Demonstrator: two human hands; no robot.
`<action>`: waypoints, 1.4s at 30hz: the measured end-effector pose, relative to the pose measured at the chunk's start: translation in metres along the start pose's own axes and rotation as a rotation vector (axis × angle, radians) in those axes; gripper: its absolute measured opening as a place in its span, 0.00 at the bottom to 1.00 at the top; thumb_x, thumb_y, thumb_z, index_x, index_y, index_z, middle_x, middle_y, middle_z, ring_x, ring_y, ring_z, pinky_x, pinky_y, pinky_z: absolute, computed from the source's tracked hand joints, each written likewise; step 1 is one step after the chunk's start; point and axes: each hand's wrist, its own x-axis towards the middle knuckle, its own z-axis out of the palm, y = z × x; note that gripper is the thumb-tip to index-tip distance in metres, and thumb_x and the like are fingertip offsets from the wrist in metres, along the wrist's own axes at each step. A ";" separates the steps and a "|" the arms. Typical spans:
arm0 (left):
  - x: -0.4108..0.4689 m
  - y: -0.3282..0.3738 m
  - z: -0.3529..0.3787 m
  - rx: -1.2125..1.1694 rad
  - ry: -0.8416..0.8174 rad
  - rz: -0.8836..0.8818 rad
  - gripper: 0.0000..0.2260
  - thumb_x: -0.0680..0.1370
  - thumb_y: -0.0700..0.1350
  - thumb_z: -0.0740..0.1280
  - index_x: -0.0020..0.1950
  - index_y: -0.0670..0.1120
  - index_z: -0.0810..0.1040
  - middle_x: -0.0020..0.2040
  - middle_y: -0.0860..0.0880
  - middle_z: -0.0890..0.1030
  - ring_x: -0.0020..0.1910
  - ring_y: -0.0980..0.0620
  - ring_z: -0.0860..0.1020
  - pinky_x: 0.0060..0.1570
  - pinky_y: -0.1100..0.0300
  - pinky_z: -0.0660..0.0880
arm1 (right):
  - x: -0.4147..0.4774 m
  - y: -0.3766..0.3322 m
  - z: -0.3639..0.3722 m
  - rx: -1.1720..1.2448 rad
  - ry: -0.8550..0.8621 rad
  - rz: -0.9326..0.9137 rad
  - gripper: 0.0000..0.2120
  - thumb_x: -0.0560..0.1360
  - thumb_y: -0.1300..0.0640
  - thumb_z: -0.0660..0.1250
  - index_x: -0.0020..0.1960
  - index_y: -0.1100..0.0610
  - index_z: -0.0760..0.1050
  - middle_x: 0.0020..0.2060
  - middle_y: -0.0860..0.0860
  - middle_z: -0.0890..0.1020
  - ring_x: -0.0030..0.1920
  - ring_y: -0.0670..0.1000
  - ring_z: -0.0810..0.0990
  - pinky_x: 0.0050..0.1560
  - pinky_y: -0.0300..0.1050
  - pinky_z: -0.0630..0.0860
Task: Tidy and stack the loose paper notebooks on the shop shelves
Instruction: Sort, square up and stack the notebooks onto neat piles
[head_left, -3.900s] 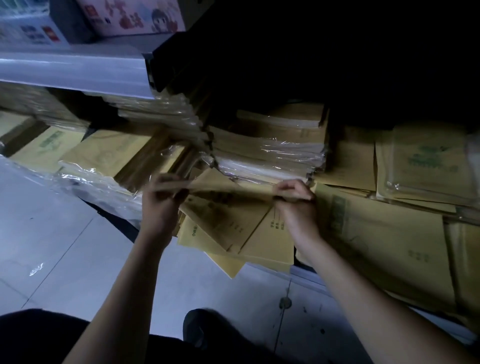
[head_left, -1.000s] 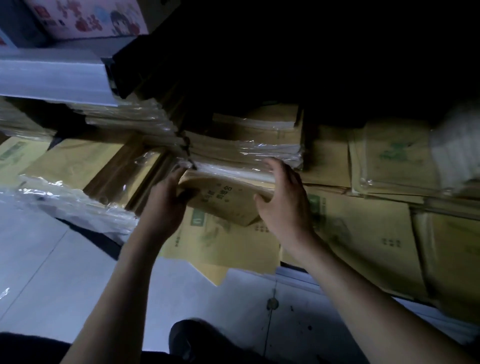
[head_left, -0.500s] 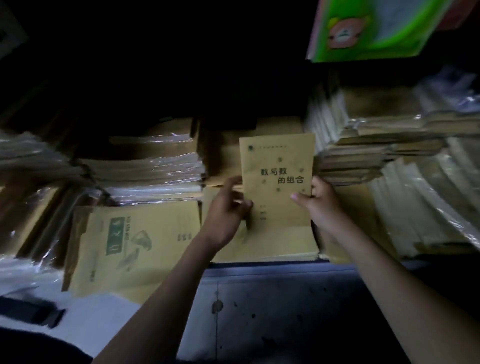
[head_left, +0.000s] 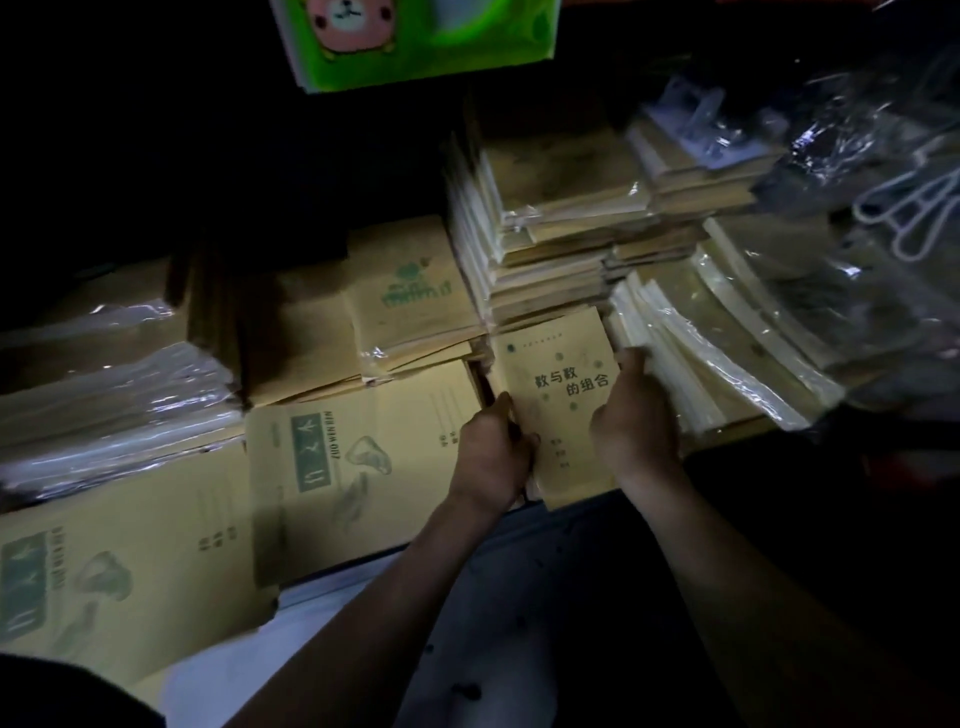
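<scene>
Far left of frame: plastic-wrapped stacks (head_left: 109, 395) of notebooks, dim and glossy. Below them, lower left, a large yellow notebook (head_left: 119, 566) with green print lies flat. A second large notebook (head_left: 358, 467) of the same kind lies just right of it, partly overlapping it and jutting past the shelf front. Behind these, centre, is a wrapped pile with a green logo (head_left: 410, 296) on its top cover.

Left forearm comes up from bottom centre, wrist straight. Left hand (head_left: 488, 457) is seen from the back, knuckles toward the camera. Its fingers are curled round the left edge of the small notebook (head_left: 558, 389), thumb pointing up along that edge.

The small notebook is yellow with dark printed characters, cover up, in centre frame at the shelf front. It sits in the gap between the large notebooks and the leaning bundles, its near end over the shelf edge. More sheets are under it, count unclear.

Right forearm enters from lower right. Right hand (head_left: 636, 421) grips the notebook's right edge, thumb on the cover, fingers wrapped round the side.

Behind the notebook stands a tall stack (head_left: 550, 244) of notebooks. To the right, wrapped bundles (head_left: 722, 358) lean sideways. Far right are clear plastic bags (head_left: 883, 171). Top centre is a green package with a pink bear (head_left: 415, 36).
</scene>
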 end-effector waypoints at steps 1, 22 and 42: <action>0.002 0.000 0.006 0.036 -0.007 -0.005 0.12 0.76 0.40 0.68 0.59 0.42 0.76 0.52 0.44 0.83 0.51 0.45 0.81 0.48 0.59 0.77 | -0.001 0.005 0.000 -0.032 -0.001 -0.028 0.30 0.72 0.66 0.63 0.71 0.51 0.58 0.56 0.59 0.76 0.56 0.61 0.77 0.50 0.53 0.78; -0.040 -0.048 -0.162 0.735 0.260 -0.042 0.13 0.77 0.41 0.60 0.61 0.44 0.77 0.56 0.40 0.79 0.53 0.37 0.79 0.48 0.49 0.76 | -0.090 -0.162 0.039 -0.023 -0.192 -0.634 0.21 0.74 0.68 0.62 0.65 0.54 0.70 0.62 0.55 0.69 0.60 0.58 0.73 0.51 0.49 0.74; -0.203 -0.216 -0.315 -0.566 0.800 -0.880 0.11 0.80 0.46 0.61 0.46 0.41 0.78 0.43 0.41 0.76 0.36 0.47 0.76 0.29 0.61 0.74 | -0.234 -0.236 0.158 -0.203 -0.811 -1.297 0.25 0.76 0.51 0.64 0.71 0.53 0.62 0.68 0.56 0.67 0.69 0.67 0.63 0.68 0.60 0.63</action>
